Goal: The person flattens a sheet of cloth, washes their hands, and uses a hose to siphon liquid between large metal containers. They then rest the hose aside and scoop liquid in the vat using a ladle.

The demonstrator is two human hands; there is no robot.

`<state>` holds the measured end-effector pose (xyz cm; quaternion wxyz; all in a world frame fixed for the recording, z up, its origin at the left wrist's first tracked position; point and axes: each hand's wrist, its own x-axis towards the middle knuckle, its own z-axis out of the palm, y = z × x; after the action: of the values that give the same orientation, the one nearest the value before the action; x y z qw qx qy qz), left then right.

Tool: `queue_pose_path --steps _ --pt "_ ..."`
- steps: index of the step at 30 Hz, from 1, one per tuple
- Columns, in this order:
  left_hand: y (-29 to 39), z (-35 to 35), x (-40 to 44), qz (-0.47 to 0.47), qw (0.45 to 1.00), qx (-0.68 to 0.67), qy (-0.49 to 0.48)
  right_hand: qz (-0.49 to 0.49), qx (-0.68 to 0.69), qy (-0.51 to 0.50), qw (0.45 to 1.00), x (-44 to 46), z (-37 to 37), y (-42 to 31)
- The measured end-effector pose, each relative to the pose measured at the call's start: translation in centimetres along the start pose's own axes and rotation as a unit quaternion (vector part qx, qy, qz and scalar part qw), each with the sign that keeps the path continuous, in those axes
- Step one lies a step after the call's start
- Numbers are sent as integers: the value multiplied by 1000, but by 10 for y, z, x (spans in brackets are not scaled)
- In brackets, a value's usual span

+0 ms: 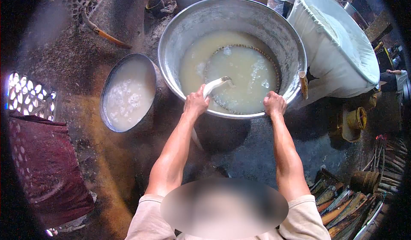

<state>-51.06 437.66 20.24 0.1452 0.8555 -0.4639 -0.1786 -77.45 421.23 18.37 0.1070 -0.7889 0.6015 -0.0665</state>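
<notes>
A large metal pot (166, 56) in front of me holds cloudy yellowish liquid. Inside it a round woven rim (274, 62), like a basket's, shows at the surface with foam around it. My left hand (197, 101) is closed around a white hose (215, 85) at the pot's near left edge. The hose's open end points over the liquid, and a pale length hangs below the hand. At the near right edge of the pot, my right hand (275, 104) is curled into a fist. Whether it grips the pot's rim or the woven rim is hidden.
Left of the pot stands a smaller tub (102, 96) of foamy whitish liquid. A cloth-lined vat (317, 47) stands at the right. A wooden-handled tool (113, 38) lies at the upper left. Firewood (346, 210) and a yellow bucket (357, 119) are at the right; maroon cloth (47, 167) hangs left.
</notes>
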Motion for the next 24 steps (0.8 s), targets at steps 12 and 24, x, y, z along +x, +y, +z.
queue_pose_path --steps 12,24 --pt "-1 1 1 9 1000 2 9 1 1 8 1000 0 -2 -1" --pt "1 0 0 9 1000 8 16 -2 7 7 1000 1 2 1"
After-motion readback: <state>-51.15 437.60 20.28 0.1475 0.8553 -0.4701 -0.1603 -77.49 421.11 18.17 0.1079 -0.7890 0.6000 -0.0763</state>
